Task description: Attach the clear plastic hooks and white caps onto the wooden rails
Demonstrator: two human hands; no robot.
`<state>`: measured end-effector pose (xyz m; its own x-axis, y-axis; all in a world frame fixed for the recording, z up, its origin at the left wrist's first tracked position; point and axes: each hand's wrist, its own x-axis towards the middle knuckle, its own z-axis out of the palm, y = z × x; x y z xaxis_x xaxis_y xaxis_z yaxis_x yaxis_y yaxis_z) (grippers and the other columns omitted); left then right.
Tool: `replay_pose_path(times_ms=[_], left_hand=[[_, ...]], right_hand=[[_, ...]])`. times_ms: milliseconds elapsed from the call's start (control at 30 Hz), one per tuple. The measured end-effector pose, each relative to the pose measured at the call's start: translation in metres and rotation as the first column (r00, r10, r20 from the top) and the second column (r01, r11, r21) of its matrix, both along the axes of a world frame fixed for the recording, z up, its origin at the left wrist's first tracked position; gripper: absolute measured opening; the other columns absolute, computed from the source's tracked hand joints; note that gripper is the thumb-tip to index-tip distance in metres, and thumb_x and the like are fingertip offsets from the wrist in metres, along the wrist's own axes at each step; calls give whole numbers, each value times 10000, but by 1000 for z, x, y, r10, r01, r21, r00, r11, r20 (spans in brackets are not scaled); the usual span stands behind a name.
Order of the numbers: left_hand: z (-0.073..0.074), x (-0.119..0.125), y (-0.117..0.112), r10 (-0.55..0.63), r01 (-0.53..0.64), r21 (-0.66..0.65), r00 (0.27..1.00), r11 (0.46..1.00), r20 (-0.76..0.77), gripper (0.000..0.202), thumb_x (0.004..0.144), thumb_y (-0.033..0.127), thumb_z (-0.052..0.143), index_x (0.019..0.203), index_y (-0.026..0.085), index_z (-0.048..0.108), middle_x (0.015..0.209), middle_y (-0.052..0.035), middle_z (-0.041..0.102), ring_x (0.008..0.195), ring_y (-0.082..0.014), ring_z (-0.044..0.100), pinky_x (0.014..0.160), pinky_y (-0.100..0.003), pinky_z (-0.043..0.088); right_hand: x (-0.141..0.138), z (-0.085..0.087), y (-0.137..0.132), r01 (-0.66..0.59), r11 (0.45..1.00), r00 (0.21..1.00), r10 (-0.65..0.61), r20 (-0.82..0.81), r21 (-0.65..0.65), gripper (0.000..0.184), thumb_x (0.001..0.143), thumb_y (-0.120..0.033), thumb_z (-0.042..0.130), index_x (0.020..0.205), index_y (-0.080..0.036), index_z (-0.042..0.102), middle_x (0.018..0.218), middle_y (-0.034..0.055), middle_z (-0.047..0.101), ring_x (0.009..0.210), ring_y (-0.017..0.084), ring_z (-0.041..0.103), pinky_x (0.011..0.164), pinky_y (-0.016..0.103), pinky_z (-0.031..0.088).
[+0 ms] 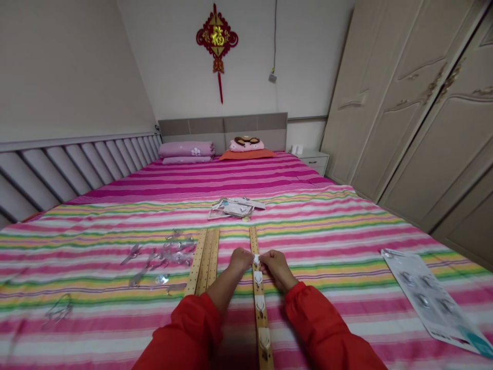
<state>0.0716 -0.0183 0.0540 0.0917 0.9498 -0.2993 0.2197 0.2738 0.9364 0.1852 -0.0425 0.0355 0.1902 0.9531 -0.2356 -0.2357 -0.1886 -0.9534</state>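
Note:
A narrow wooden strip [254,241] lies lengthwise on the striped bedspread [331,231] in front of me, with three white adhesive hooks [260,304] stuck along its near part. My left hand [239,260] and my right hand [274,265] meet over the strip, fingers curled, pinching another small white hook [256,259] between them against the wood. Both arms wear red sleeves. Two more wooden strips [205,259] lie side by side just left of my left hand.
Several clear plastic hooks [165,257] are scattered on the bed to the left. Opened packaging [235,207] lies beyond the strips. A white hook card [431,298] rests at the right. Pillows [187,150], a headboard, a nightstand [314,160] and wardrobe doors [419,113] lie beyond.

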Motion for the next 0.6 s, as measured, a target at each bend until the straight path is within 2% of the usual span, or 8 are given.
replay_pose_path(times_ms=[100, 200, 333, 400, 500, 600], left_hand=[[14, -3, -2, 36, -36, -13, 999, 999, 38, 303, 661, 294, 657, 465, 193, 450, 388, 64, 411, 430, -93, 440, 477, -231, 323], [41, -20, -9, 59, -60, 12, 994, 998, 97, 264, 642, 339, 674, 520, 183, 500, 447, 50, 485, 476, -94, 481, 518, -222, 371], [80, -65, -40, 61, -72, 70, 987, 995, 151, 297, 589, 398, 732, 714, 159, 608, 633, 16, 610, 632, -111, 568, 648, -225, 444], [89, -92, -65, 56, -73, 137, 990, 988, 126, 336, 605, 449, 725, 732, 156, 621, 638, 19, 598, 617, -106, 550, 642, -226, 439], [82, -129, -102, 92, -100, 224, 995, 969, 46, 342, 647, 475, 691, 751, 153, 645, 658, 9, 605, 628, -118, 550, 637, -235, 434], [57, -155, -133, 180, -178, 265, 983, 948, 14, 316, 649, 444, 682, 780, 158, 655, 726, -14, 650, 692, -152, 587, 653, -253, 450]], right_hand=[[3, 2, -3, -7, 1000, 1000, 7, -13, 12, 184, 545, -241, 662, 483, -188, 498, 360, -25, 558, 337, 92, 497, 340, 183, 374], [10, 11, -13, -4, 999, 1000, 5, -24, 41, 231, 551, -310, 691, 489, -183, 508, 366, -26, 546, 335, 86, 474, 344, 193, 360], [22, 31, -40, 0, 996, 1000, 2, -30, 84, 286, 539, -366, 725, 485, -183, 512, 355, -42, 513, 324, 80, 438, 355, 207, 339], [27, 42, -59, 9, 994, 1000, -5, -31, 105, 283, 537, -381, 736, 505, -179, 539, 389, -37, 535, 346, 86, 452, 369, 213, 341], [27, 53, -91, -1, 992, 1000, 1, -3, 124, 282, 537, -404, 751, 530, -179, 580, 389, -35, 530, 354, 95, 444, 372, 223, 316], [17, 57, -122, -38, 991, 999, 42, -27, 132, 285, 555, -425, 752, 556, -184, 599, 398, -39, 523, 354, 91, 421, 384, 227, 305]])
